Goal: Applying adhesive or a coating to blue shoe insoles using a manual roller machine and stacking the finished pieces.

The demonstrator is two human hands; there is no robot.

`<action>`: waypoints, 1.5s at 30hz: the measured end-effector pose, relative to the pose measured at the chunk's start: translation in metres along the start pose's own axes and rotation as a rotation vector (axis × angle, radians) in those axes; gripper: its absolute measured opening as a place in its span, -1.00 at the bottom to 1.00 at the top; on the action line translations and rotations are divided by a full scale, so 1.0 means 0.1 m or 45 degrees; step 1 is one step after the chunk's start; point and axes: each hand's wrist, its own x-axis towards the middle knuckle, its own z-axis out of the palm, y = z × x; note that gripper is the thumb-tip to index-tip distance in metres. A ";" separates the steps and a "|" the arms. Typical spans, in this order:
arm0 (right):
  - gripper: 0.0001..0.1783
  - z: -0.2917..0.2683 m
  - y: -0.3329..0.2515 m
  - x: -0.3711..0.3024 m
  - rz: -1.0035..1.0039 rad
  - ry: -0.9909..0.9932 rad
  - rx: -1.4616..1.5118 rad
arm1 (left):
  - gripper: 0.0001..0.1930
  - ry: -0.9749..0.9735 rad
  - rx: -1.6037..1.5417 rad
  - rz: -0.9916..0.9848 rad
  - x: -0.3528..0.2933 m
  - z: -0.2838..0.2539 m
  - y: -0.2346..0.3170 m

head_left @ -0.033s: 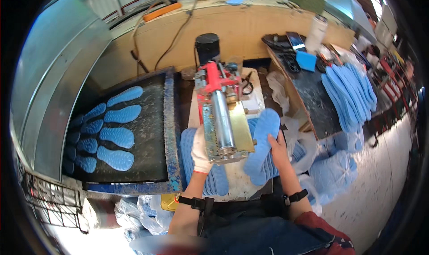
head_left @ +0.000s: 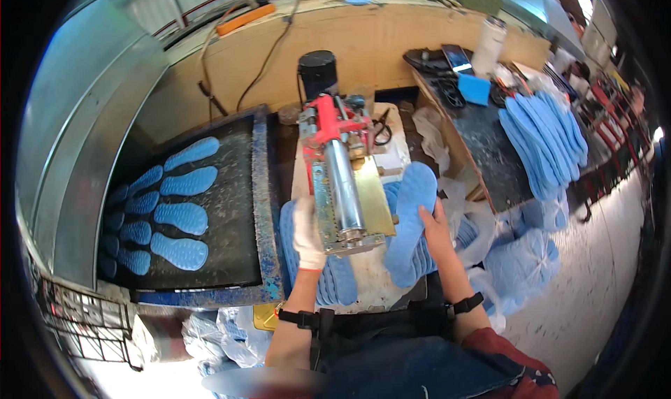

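Observation:
My right hand is closed on the edge of a blue insole, thumb on its upper face. This insole is held at a tilt over a right stack of blue insoles. My left hand, in a white glove, is against the left side of a red and metal machine with a shiny cylinder. Its fingers are partly hidden at the machine's edge, so their grip is unclear. Below that hand lies a left stack of blue insoles, partly covered by the machine.
On the left, several blue insoles lie spaced out on a dark belt with a blue frame. To the right, a dark side table bears piled insoles, a phone and a white bottle. Bagged insoles stand below it.
The whole view has shifted slightly. My left glove sits a little farther up along the machine's side. My right hand keeps hold of the same insole.

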 end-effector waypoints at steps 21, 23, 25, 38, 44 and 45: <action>-0.41 0.55 -1.07 -0.17 -1.054 -0.400 -1.143 | -0.28 0.061 -0.597 -0.020 0.03 -0.31 1.63; -0.50 0.52 -1.03 -0.20 -0.920 -0.386 -0.689 | -0.22 -0.019 -0.627 0.013 0.17 -0.24 1.63; -0.61 0.36 -0.83 -0.15 -0.770 -0.256 -0.523 | -0.18 -0.087 -0.608 0.135 0.32 -0.15 1.62; -0.78 0.27 0.08 -0.19 0.063 -0.491 -0.417 | -0.19 -0.189 -0.821 -0.307 0.46 -0.37 0.86; -0.74 0.57 0.78 -0.29 -0.073 -0.841 -0.694 | -0.24 -0.385 -0.365 -0.294 0.29 -0.48 0.76; -0.71 0.61 0.89 -0.26 -0.295 -0.898 -0.823 | -0.23 -0.407 -0.403 -0.370 0.27 -0.48 0.88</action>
